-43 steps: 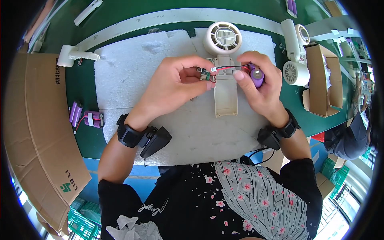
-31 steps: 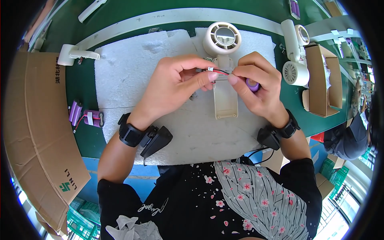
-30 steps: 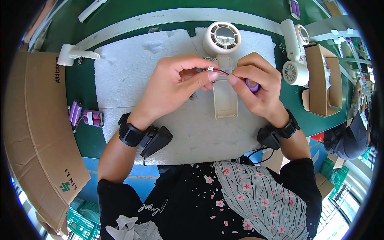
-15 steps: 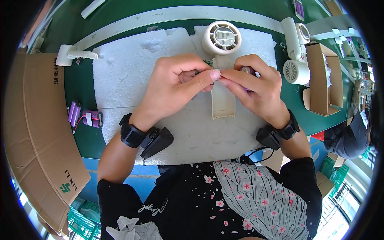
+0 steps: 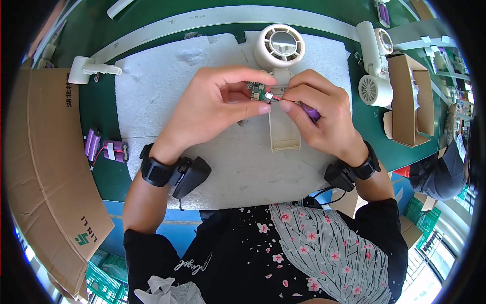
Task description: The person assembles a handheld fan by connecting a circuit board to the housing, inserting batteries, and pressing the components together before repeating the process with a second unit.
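Note:
My left hand (image 5: 215, 99) pinches a small green circuit board (image 5: 258, 91) between thumb and fingers. My right hand (image 5: 321, 109) has thumb and forefinger on the red and dark wires (image 5: 277, 98) that end in a white plug (image 5: 269, 95) at the board's edge. Whether the plug is seated cannot be made out. Under the right fingers shows part of a purple battery pack (image 5: 311, 112), mostly hidden. Beneath both hands lies a cream handheld fan (image 5: 279, 48), its round head away from me and its open handle shell (image 5: 284, 134) toward me.
White foam sheets (image 5: 202, 167) cover the green table. At left lie purple battery packs (image 5: 116, 151), a cream fan part (image 5: 81, 70) and a large cardboard box (image 5: 45, 167). Fans (image 5: 375, 91) and an open carton (image 5: 411, 101) stand at right. A person (image 5: 440, 172) is beyond, far right.
My left hand has turned and spread its thumb and fingers, so the board shows. The white plug, hidden by the fingertips before, is visible. My right hand has shifted slightly.

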A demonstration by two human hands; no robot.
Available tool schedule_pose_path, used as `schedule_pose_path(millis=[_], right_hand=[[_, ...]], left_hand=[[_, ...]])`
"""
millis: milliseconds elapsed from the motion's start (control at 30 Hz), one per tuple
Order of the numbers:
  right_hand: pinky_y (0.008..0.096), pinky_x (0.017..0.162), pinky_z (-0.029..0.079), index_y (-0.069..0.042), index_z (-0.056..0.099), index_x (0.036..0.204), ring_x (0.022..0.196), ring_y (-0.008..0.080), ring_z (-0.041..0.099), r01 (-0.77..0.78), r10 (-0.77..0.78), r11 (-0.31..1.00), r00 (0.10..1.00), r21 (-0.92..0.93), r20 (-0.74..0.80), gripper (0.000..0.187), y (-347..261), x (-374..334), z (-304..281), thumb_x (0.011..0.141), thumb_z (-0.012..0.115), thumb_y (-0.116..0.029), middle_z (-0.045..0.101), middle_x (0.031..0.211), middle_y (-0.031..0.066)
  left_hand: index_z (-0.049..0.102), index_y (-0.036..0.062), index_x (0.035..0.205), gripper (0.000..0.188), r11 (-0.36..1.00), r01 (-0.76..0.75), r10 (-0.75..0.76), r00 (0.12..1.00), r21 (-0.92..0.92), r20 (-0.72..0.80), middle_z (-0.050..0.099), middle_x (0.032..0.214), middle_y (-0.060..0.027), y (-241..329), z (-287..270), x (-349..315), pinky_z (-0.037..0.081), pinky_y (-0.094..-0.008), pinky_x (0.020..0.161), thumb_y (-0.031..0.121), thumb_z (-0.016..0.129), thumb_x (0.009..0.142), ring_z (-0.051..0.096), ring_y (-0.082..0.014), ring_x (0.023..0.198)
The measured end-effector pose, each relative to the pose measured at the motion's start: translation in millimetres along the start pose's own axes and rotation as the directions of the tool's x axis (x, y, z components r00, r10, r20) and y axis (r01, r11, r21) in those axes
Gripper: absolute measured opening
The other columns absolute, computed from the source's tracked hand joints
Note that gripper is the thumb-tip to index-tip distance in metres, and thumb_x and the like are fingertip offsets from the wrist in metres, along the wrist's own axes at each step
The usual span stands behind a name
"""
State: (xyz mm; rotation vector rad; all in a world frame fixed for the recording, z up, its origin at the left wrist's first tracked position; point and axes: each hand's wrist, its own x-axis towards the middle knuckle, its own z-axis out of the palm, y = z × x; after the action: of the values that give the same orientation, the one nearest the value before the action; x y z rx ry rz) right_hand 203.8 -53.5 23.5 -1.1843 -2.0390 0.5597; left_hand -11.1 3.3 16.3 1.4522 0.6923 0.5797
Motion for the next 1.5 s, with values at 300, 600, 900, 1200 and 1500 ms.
schedule_pose_path(millis=[300,600,900,1200,1500], right_hand=[[0.0274,0.051,0.040,0.001,0.061,0.079,0.058,0.0185,0.052,-0.051,0.047,0.998,0.994,0.040,0.097,0.010,-0.4,-1.3,0.3,0.077,0.071,0.002,0.057,0.081,0.0094],[0.0265,0.049,0.034,0.001,0.061,0.079,0.057,0.0148,0.047,-0.109,0.099,0.989,0.990,0.101,0.097,0.008,-0.2,-0.6,-1.1,0.078,0.069,0.003,0.055,0.077,0.0076],[0.0263,0.049,0.032,0.001,0.061,0.078,0.057,0.0131,0.045,-0.140,0.125,0.979,0.987,0.148,0.102,0.008,2.5,0.4,-1.5,0.078,0.068,0.003,0.054,0.076,0.0070],[0.0264,0.048,0.036,0.000,0.062,0.078,0.055,0.0149,0.048,0.003,-0.003,0.999,1.000,-0.031,0.002,0.008,2.4,-1.2,3.4,0.078,0.071,0.000,0.054,0.075,0.0070],[0.0264,0.048,0.038,0.000,0.064,0.079,0.055,0.0158,0.050,0.051,-0.051,0.998,0.999,-0.046,0.005,0.008,5.5,-1.0,2.6,0.078,0.072,-0.002,0.054,0.074,0.0071]], left_hand=[[0.062,-0.0008,0.112,0.030,0.978,-0.023,0.031,0.999,-0.209,0.035,0.065,0.111,-0.0094,-3.6,-2.7,2.0,0.054,-0.0258,0.082,-0.006,0.068,0.083,0.063,-0.0130,0.098],[0.065,0.0005,0.112,0.030,0.992,-0.087,0.089,0.996,-0.090,0.017,0.068,0.097,-0.0057,-7.0,-0.9,0.6,0.053,-0.0228,0.079,-0.005,0.068,0.083,0.065,-0.0099,0.089],[0.065,0.0010,0.111,0.030,0.991,-0.122,0.120,0.992,-0.062,-0.029,0.069,0.094,-0.0057,-9.3,3.0,-0.3,0.053,-0.0223,0.074,-0.005,0.069,0.082,0.066,-0.0100,0.087],[0.060,0.0008,0.106,0.029,0.979,-0.160,0.148,0.984,-0.129,-0.100,0.067,0.095,-0.0047,-8.7,7.9,0.9,0.053,-0.0220,0.073,-0.007,0.071,0.080,0.066,-0.0110,0.086],[0.060,0.0018,0.105,0.028,0.982,-0.172,0.164,0.982,-0.081,-0.095,0.066,0.094,-0.0043,-10.1,6.6,0.6,0.054,-0.0226,0.073,-0.005,0.072,0.080,0.066,-0.0108,0.086]])
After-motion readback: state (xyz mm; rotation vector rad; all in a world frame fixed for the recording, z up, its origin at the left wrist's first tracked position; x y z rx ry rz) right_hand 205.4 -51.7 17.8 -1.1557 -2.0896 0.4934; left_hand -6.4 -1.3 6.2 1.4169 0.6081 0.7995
